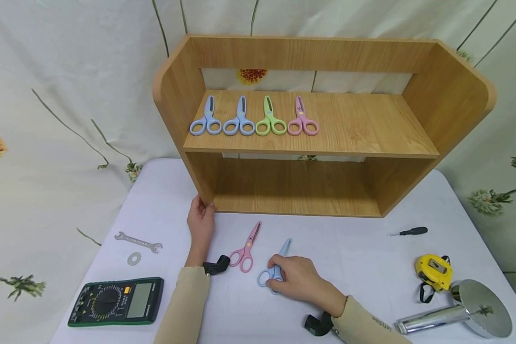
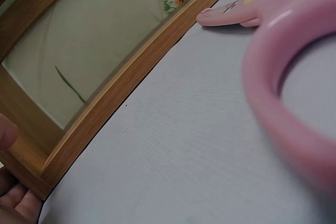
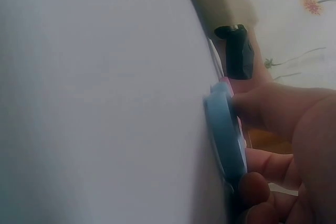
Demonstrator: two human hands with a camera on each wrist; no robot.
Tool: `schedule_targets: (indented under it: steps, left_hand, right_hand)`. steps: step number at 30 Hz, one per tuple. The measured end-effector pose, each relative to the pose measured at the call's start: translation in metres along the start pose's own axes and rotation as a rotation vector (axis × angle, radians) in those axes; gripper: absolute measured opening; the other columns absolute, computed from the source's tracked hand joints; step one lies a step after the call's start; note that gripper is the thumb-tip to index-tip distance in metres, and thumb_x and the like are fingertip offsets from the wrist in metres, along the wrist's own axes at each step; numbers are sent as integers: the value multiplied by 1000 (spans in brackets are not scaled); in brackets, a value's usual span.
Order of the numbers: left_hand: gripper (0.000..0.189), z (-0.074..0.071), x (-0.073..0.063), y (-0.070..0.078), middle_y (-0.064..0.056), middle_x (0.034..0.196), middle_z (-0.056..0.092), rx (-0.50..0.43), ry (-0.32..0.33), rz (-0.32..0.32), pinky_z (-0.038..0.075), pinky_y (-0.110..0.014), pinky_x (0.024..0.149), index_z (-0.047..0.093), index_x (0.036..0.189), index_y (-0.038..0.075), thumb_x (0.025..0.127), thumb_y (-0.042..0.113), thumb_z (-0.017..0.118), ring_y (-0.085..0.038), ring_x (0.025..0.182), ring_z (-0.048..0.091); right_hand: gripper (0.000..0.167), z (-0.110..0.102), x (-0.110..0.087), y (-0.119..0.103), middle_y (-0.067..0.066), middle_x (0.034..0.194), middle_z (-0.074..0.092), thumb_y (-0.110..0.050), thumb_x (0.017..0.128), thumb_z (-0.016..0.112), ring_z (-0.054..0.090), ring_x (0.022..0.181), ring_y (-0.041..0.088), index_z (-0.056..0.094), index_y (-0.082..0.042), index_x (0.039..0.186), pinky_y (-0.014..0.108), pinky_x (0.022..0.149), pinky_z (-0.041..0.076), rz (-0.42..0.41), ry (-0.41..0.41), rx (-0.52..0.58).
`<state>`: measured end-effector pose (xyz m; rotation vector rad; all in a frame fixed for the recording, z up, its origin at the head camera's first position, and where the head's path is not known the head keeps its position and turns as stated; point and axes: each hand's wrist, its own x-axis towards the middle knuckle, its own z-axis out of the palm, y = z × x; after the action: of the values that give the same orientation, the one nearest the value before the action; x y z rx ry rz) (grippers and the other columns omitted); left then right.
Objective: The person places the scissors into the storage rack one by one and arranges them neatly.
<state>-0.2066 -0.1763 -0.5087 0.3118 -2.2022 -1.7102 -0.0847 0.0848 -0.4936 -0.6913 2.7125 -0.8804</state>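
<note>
My right hand (image 1: 298,278) pinches a pair of blue scissors (image 1: 276,272) by the handles, low over the white table; the blades point away from me. In the right wrist view, thumb and fingers meet around the blue handle (image 3: 226,129). With my left hand (image 1: 200,227) I grip the lower front left corner of a wooden shelf (image 1: 301,205), thumb on the inner side and fingers outside. Between my hands lie pink scissors (image 1: 246,251), whose handle ring (image 2: 262,72) looms large in the left wrist view. On the upper board stand several scissors in a row: two blue, green (image 1: 270,118), pink (image 1: 301,118).
On the left lie a wrench (image 1: 138,242), a washer (image 1: 134,258) and a multimeter (image 1: 116,302). To the right are a screwdriver (image 1: 408,231), a yellow tape measure (image 1: 434,271) and a shiny metal object with a round disc (image 1: 486,310).
</note>
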Motion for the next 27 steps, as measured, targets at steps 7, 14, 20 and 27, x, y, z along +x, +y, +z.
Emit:
schedule_targets:
  steps: [7, 14, 20, 27]
  left_hand:
    - [45, 0, 1, 0, -21, 146, 56, -6, 2, -2, 48, -45, 114, 49, 148, 5, 103, 9, 53, -33, 134, 58]
    - [46, 0, 0, 0, -19, 147, 56, -10, 1, -14, 48, -44, 114, 49, 149, 7, 103, 11, 53, -32, 135, 58]
    - [46, -1, 0, 0, -18, 148, 55, 5, -5, -16, 47, -45, 115, 48, 149, 8, 104, 13, 53, -32, 136, 57]
    - [46, -1, -1, 0, -19, 147, 55, 7, -7, -12, 47, -45, 114, 48, 149, 7, 104, 12, 53, -33, 135, 58]
  right_hand:
    - [28, 0, 0, 0, -15, 56, 42, -35, 86, 76, 37, 52, 0, 70, -17, 107, 18, 49, 27, 0, -4, 10]
    - [28, -1, 0, -1, -15, 55, 42, -35, 85, 77, 38, 53, 0, 70, -17, 107, 17, 50, 28, -4, -2, 5]
    - [28, -1, 0, -1, -15, 55, 42, -35, 85, 77, 37, 52, 0, 70, -17, 106, 18, 49, 27, -1, -4, 4]
    - [28, -1, 0, -1, -15, 55, 42, -35, 85, 77, 37, 52, 0, 70, -18, 106, 18, 48, 27, -6, 2, 3]
